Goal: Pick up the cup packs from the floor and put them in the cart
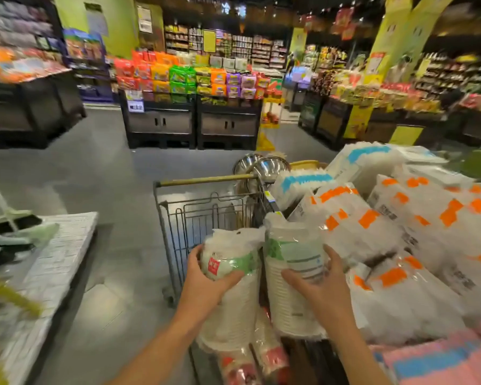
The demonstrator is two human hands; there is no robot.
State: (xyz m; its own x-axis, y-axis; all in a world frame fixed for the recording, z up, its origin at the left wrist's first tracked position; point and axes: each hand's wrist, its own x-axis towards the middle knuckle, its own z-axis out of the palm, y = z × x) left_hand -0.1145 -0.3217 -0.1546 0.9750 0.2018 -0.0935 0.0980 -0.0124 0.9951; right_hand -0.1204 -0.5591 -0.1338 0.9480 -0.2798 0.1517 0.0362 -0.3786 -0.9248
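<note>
Fingers of the left hand [206, 284] wrap a wrapped stack of white cups, the left cup pack [228, 290]; the right hand [321, 287] clasps the right cup pack [292, 276] touching it. Both packs are held over the near end of the wire cart [206, 209], whose handle bar sits at its far edge; two more packs, blurred, seem to lie below them

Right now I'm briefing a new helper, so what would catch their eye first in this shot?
Two hands, left and right, each grip a wrapped cup pack, left pack and right pack, over the wire cart. Right of it, a heap of orange-marked bags. Behind, bright snack stacks across the aisle.
</note>
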